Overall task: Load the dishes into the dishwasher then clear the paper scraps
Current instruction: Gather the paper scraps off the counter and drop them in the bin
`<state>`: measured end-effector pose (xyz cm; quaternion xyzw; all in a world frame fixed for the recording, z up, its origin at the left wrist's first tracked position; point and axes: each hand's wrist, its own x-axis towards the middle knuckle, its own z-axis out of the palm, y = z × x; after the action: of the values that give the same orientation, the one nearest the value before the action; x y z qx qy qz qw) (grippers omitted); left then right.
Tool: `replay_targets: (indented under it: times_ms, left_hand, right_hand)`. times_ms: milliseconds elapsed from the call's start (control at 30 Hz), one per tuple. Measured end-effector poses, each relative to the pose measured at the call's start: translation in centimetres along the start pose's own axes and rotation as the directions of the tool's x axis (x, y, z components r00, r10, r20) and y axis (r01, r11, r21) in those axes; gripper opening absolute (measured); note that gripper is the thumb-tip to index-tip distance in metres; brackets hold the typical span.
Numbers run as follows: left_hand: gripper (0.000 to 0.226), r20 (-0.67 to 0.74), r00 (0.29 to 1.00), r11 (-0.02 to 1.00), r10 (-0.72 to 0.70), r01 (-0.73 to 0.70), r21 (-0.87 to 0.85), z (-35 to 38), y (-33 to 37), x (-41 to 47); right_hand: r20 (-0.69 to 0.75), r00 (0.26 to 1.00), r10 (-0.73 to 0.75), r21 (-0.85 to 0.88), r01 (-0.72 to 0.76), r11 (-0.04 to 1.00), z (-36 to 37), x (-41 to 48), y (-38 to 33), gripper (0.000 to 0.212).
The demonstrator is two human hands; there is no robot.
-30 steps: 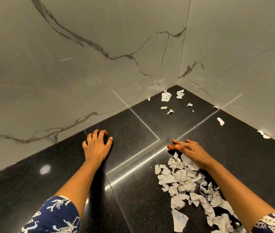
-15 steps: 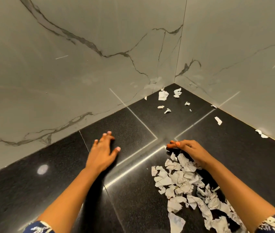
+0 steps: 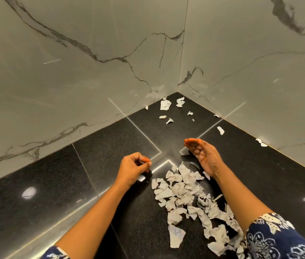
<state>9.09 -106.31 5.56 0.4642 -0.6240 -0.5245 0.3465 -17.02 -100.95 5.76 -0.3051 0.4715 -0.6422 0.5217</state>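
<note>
A polished black speckled stone surface [image 3: 110, 146], crossed by thin pale lines, runs into a corner between marble walls [image 3: 73, 81]. A loose pile of crumpled paper scraps [image 3: 185, 193] lies on it at near right, with 1 larger flat piece [image 3: 176, 237] at its near edge. Smaller scraps [image 3: 165, 105] lie scattered in the far corner, and 1 strip [image 3: 220, 130] and 1 more bit [image 3: 261, 142] lie near the right wall.

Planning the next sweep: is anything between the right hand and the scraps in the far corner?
Nothing visible. Only bare black surface lies between the right hand and the corner scraps; the gathered pile sits nearer the person.
</note>
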Motion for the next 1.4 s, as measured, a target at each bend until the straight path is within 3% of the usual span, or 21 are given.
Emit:
replay_targets:
  times_ms: [133, 167, 233, 333, 400, 500, 567, 633, 700, 767, 833, 967, 1033, 1067, 1133, 1233, 1300, 1400]
  left_hand:
    - [0.011, 0.070, 0.988, 0.959, 0.141, -0.153, 0.240, 1.4, 0.2, 0.5]
    - [0.019, 0.126, 0.975, 0.919, 0.183, -0.215, 0.329, 1.3, 0.2, 0.9]
    - [0.051, 0.276, 0.946, 0.775, 0.170, -0.301, 0.556, 0.8, -0.5, 2.4]
    - [0.076, 0.253, 0.967, 0.443, 0.028, -0.239, 0.864, -0.7, -1.5, 5.0]
    - [0.092, 0.195, 0.981, 0.403, 0.010, -0.183, 0.897, -1.1, -2.0, 6.5]
    - [0.090, 0.112, 0.993, 0.428, 0.026, -0.112, 0.897, -1.0, -2.3, 8.1]
    - [0.080, 0.017, 1.000, 0.437, 0.022, -0.025, 0.899, -0.8, -2.5, 8.8]
    - [0.075, -0.064, 0.998, 0.442, 0.018, 0.050, 0.895, -0.8, -2.8, 9.0]
    - [0.073, -0.115, 0.993, 0.455, 0.027, 0.091, 0.886, -0.8, -3.0, 9.0]
    - [0.071, -0.150, 0.988, 0.471, 0.035, 0.116, 0.874, -0.9, -3.1, 9.0]
    - [0.068, -0.197, 0.980, 0.497, 0.027, 0.158, 0.853, -1.0, -2.9, 8.9]
    - [0.065, -0.226, 0.974, 0.513, -0.003, 0.196, 0.836, -0.9, -2.2, 8.7]
    - [0.065, -0.212, 0.977, 0.505, -0.003, 0.185, 0.843, -0.9, -2.1, 8.7]
    - [0.065, -0.206, 0.979, 0.495, -0.002, 0.180, 0.850, -1.0, -2.1, 8.8]
    - [0.065, -0.187, 0.982, 0.452, 0.005, 0.164, 0.877, -1.6, -2.0, 9.2]
    - [0.066, -0.152, 0.988, 0.404, 0.026, 0.129, 0.906, -2.6, -2.1, 9.7]
    - [0.064, -0.142, 0.989, 0.404, 0.028, 0.119, 0.907, -2.9, -2.2, 9.8]
    - [0.062, -0.148, 0.987, 0.414, 0.056, 0.112, 0.903, -2.6, -2.7, 10.2]
  right_hand:
    - [0.013, 1.000, -0.003, -0.018, 0.003, 1.000, 0.3, 0.1, 0.1, 0.030]
    - [0.020, 1.000, 0.010, -0.032, -0.010, 0.999, 0.4, 0.4, 0.1, 0.027]
    - [-0.008, 0.999, 0.048, -0.073, -0.048, 0.996, 0.5, 1.3, 0.1, 0.022]
    - [-0.111, 0.991, 0.079, -0.267, -0.106, 0.958, 1.0, 3.7, 0.2, 0.015]
    - [-0.150, 0.988, -0.031, -0.560, -0.060, 0.826, 1.4, 6.6, 0.6, 0.017]
    - [0.015, 0.971, -0.238, -0.897, 0.118, 0.426, 3.0, 13.2, 0.2, 0.030]
    - [0.141, 0.973, -0.184, -0.939, 0.191, 0.286, 4.7, 18.5, -0.1, 0.042]
    - [0.227, 0.974, -0.012, -0.952, 0.225, 0.208, 6.4, 22.3, 0.5, 0.051]
    - [0.279, 0.953, 0.120, -0.960, 0.276, 0.038, 7.3, 23.9, 1.9, 0.052]
    - [0.335, 0.933, 0.135, -0.936, 0.346, -0.068, 7.3, 23.1, 2.6, 0.049]
    - [0.396, 0.910, 0.122, -0.917, 0.399, 0.000, 7.0, 20.4, 2.3, 0.046]
    - [0.455, 0.878, 0.147, -0.870, 0.403, 0.286, 4.5, 11.9, 1.2, 0.033]
    - [0.369, 0.918, 0.146, -0.821, 0.248, 0.515, 3.0, 8.4, 0.4, 0.024]
    - [0.304, 0.945, 0.124, -0.745, 0.155, 0.648, 2.7, 7.7, -0.2, 0.031]
    - [0.189, 0.982, -0.014, -0.642, 0.135, 0.754, 2.6, 9.0, -0.9, 0.044]
    - [0.158, 0.971, -0.179, -0.741, 0.236, 0.628, 5.0, 15.0, -1.6, 0.030]
    - [0.255, 0.961, -0.108, -0.828, 0.275, 0.488, 7.3, 19.3, -1.2, 0.019]
    - [0.399, 0.915, 0.063, -0.888, 0.369, 0.273, 10.0, 25.0, 1.1, 0.037]
